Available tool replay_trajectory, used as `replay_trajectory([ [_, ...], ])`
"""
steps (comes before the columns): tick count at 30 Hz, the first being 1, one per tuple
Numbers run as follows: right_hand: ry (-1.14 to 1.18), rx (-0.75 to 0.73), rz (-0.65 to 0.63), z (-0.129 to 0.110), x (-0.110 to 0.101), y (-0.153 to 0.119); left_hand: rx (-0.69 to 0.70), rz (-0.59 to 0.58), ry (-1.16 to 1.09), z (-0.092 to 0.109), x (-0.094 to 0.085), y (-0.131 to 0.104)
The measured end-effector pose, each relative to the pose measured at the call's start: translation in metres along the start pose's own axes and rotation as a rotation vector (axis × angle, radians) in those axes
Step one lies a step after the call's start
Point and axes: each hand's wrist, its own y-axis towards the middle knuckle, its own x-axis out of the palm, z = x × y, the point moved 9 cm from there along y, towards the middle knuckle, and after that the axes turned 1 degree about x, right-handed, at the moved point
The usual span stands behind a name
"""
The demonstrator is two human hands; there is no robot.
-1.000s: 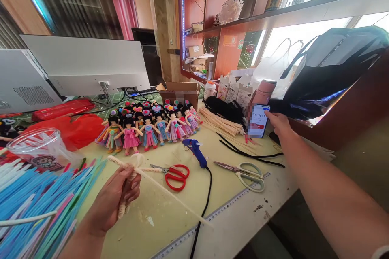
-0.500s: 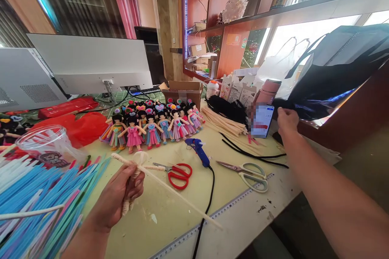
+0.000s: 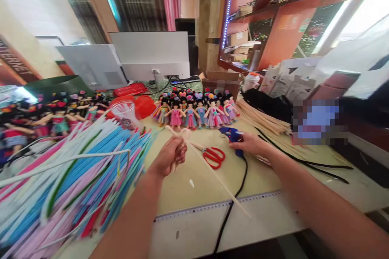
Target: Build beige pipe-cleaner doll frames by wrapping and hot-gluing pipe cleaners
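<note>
My left hand (image 3: 170, 156) is closed around a cream pipe-cleaner piece (image 3: 219, 178), whose long thin strand reaches down to the right past the ruler (image 3: 209, 206). A small loop of it shows above my fingers. At the blue glue gun (image 3: 232, 135), my right hand (image 3: 247, 144) has its fingers against the gun's body, which lies on the table with its black cord trailing toward the front edge. Between my hands are red-handled scissors (image 3: 214, 158). The other scissors are mostly hidden under my right forearm.
Finished dolls (image 3: 191, 113) stand in rows behind my hands. Coloured pipe cleaners (image 3: 91, 170) are heaped at left. Black strips (image 3: 306, 164), cream stems (image 3: 264, 117) and a blurred phone (image 3: 319, 119) lie to the right; a cardboard box (image 3: 221, 83) is behind.
My right hand has come from beside the phone to the glue gun. The view has swung left, showing more dolls and pipe cleaners. My left hand still holds the cream piece.
</note>
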Motion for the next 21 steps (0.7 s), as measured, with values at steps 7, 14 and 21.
replay_trajectory([
  [7, 0.275, 0.108, 0.091, 0.001, 0.002, -0.01, -0.009, -0.046, -0.027, -0.001, -0.002, 0.002],
  [14, 0.618, -0.128, 0.003, -0.066, -0.006, -0.032, -0.063, -0.081, -0.05, -0.008, 0.001, 0.005],
  [21, 0.587, -0.183, 0.016, -0.089, 0.021, -0.032, -0.155, -0.13, -0.117, -0.014, 0.007, 0.005],
])
